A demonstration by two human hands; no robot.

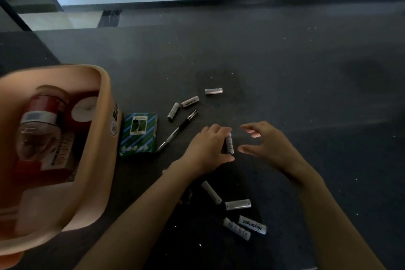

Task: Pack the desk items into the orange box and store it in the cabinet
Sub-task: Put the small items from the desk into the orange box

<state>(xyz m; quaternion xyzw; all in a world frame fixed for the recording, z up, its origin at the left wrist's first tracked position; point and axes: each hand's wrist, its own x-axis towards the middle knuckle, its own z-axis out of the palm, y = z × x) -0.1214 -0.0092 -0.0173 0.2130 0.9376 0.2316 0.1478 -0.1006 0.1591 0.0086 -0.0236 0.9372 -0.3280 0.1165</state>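
The left hand (208,149) is curled around a single battery (229,143), which it pinches between thumb below and fingertips above so that the cell stands roughly upright just above the dark desk (285,85). The right hand (267,144) is beside it, palm turned toward the battery, with fingers and thumb spread in a loose, half-open curve. It holds nothing, and a narrow gap shows between its fingertips and the cell. Seven more loose batteries lie on the desk. Three are beyond the hands: one (213,91) farthest back, and two (190,101) (173,112) end to end in a shallow angle. Four are nearer the person, under the forearms: one slanted (211,192), one almost level (237,204), and two side by side (252,224) (236,229). A black and silver pen (178,130) lies diagonally just left of the left hand, its lower end touching or nearly touching a green striped pack of cards (139,132). The pack sits just beside the orange box (96,171), which stands at the left edge of the desk with its mouth open. Inside the box a clear bottle with a red label (41,125) rests on a red carton (61,153), and a pale round item (84,108), too blurred to identify, sits in the far corner.
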